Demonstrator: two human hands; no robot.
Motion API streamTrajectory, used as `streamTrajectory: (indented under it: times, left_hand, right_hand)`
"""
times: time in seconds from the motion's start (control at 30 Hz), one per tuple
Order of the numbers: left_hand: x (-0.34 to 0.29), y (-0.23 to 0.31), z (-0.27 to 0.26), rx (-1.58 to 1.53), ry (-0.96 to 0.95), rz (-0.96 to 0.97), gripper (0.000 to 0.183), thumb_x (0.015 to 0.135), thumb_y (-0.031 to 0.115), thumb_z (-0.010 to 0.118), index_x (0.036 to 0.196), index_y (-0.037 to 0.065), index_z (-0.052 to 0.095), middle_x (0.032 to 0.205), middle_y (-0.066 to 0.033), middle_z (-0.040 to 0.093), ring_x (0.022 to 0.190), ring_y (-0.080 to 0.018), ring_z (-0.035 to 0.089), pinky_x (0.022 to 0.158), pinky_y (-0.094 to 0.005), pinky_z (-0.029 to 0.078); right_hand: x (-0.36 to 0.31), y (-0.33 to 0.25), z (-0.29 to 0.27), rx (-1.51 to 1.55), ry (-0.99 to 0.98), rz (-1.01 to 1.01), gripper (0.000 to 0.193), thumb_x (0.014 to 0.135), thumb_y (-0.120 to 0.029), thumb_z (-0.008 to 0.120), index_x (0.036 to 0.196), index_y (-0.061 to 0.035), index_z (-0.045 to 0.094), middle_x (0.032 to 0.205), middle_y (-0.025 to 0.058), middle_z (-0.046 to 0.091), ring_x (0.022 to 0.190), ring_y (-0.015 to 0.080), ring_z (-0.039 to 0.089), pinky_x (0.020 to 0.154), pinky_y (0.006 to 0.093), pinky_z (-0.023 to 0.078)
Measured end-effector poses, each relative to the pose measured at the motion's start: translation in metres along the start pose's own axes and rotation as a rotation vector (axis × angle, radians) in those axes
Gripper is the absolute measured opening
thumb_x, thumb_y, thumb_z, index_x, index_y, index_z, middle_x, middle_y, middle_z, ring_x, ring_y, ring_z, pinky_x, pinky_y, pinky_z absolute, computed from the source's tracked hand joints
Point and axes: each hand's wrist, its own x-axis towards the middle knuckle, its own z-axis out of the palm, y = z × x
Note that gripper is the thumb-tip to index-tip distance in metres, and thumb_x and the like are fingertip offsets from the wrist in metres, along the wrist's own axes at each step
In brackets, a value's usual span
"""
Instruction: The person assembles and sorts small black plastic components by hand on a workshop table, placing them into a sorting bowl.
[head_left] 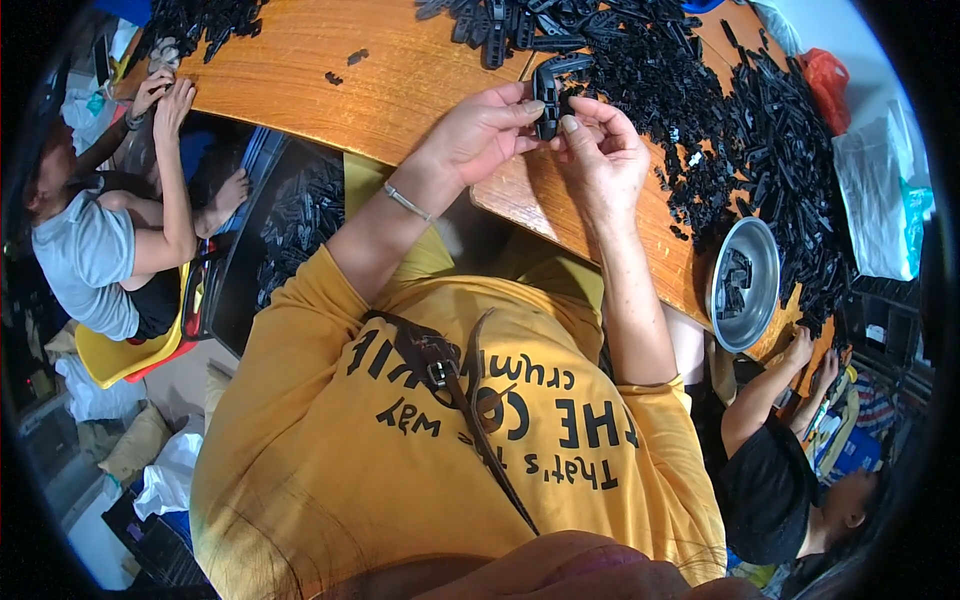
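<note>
Over the near edge of the wooden table, my left hand (500, 128) grips an L-shaped black plastic part (547, 92) between thumb and fingers. Its long side points toward me, and its short arm bends off to the right at the far end. On the part's right side, my right hand (605, 150) pinches a small black plastic piece (567, 103) against it. The fingertips partly cover this piece, so its exact shape cannot be made out.
Small black pieces (650, 90) lie heaped beyond my hands, with longer black parts (790, 150) farther right. A metal bowl (765, 290) holds some parts. A crate of black parts (305, 215) stands at left. Co-workers sit at left (100, 240) and lower right (770, 490).
</note>
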Motion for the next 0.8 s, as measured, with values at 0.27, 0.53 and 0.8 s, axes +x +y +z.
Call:
streamTrajectory:
  times: [0.27,0.53,0.8]
  left_hand:
    - [-0.005,0.0,0.002,0.018,0.049,0.015,0.037,0.104,0.011,0.06,0.14,0.002,0.054,0.124,-0.0112,0.068,0.111,-0.0225,0.069,0.103,-0.0381,0.055]
    - [-0.004,-0.005,0.007,0.001,0.106,0.053,0.03,0.102,0.006,0.064,0.131,0.004,0.057,0.123,-0.0092,0.066,0.117,-0.0209,0.065,0.105,-0.0373,0.054]
    - [-0.01,-0.006,0.013,0.117,0.184,0.128,0.029,0.099,0.003,0.066,0.127,0.003,0.056,0.121,-0.0084,0.065,0.114,-0.0198,0.066,0.103,-0.0383,0.055]
  right_hand:
    - [-0.009,-0.015,0.019,-0.021,0.116,-0.189,0.013,0.096,0.006,0.068,0.108,0.0015,0.068,0.097,0.0061,0.07,0.077,0.0097,0.07,0.066,0.0221,0.057]
    - [-0.005,0.0,0.019,-0.42,0.147,-0.519,0.013,0.087,0.007,0.076,0.096,-0.0008,0.07,0.101,0.0069,0.068,0.072,0.0071,0.063,0.061,0.0217,0.051]
    - [-0.008,0.001,0.016,-0.525,0.118,-0.49,0.016,0.083,0.009,0.078,0.091,-0.0007,0.069,0.094,0.0071,0.065,0.068,0.0085,0.061,0.06,0.0228,0.05]
